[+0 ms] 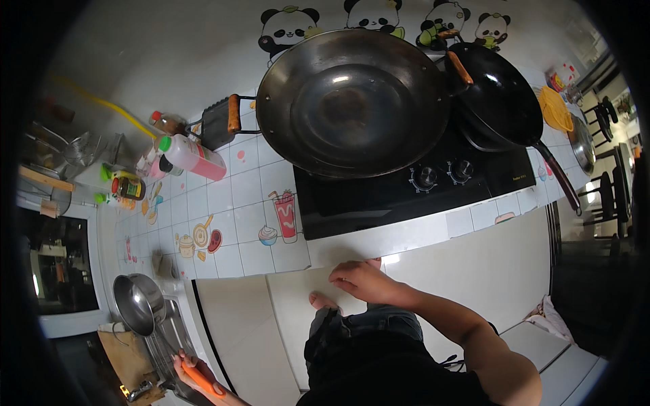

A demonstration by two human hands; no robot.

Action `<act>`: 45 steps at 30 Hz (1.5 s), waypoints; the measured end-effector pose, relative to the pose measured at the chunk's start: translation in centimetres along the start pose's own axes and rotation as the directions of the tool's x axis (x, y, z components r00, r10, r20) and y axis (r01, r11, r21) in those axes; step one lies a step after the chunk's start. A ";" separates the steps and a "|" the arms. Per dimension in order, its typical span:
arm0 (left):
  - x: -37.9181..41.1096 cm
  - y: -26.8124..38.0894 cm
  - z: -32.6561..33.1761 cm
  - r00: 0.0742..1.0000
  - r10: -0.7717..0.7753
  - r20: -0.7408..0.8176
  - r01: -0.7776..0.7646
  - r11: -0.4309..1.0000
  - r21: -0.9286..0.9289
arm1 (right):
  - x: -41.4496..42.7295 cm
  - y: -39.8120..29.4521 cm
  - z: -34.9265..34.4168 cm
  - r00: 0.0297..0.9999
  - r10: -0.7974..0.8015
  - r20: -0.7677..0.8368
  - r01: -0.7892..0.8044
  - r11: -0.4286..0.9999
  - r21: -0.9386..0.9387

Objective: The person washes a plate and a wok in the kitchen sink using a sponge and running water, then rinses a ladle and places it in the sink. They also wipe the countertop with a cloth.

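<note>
At the lower left, my left hand (pixel 189 369) grips the orange handle (pixel 202 380) of a stainless steel saucepan (pixel 139 303). The pan is tilted, with its shiny inside facing up, over the sink area (pixel 175 317). My right hand (pixel 363 280) hangs in front of the counter's front edge, fingers loosely curled, and I see nothing in it. Beyond it on the black cooktop (pixel 350 200) sits a large two-handled steel wok (pixel 355 111). A black long-handled wok (pixel 500 96) stands to its right.
On the counter's left stand a pink-liquid bottle (pixel 195 157), a sauce jar (pixel 129 187) and a dark rack-like item (pixel 217 124). A yellow hose (pixel 109 105) runs along the wall. Far right are a yellow basket (pixel 555 109) and a metal lid (pixel 582 142). The black wok's handle (pixel 561 180) juts past the counter edge.
</note>
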State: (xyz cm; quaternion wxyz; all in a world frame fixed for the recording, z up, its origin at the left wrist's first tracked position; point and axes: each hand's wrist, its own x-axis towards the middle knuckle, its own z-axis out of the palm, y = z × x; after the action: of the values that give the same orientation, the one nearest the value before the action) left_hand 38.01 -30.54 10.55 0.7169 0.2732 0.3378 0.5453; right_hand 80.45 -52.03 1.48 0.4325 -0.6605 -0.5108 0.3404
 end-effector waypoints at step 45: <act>1.1 8.6 -25.3 0.945 0.307 -0.110 -0.184 0.781 0.596 | 11.5 -26.8 46.0 0.691 0.233 0.684 -0.655 0.602 0.456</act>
State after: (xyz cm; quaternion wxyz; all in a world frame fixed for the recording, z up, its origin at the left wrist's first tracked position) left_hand 13.31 -26.72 1.12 0.4842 0.4631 0.5192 0.5306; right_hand 32.10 -27.82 7.88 0.3651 -0.4374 -0.2625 0.7787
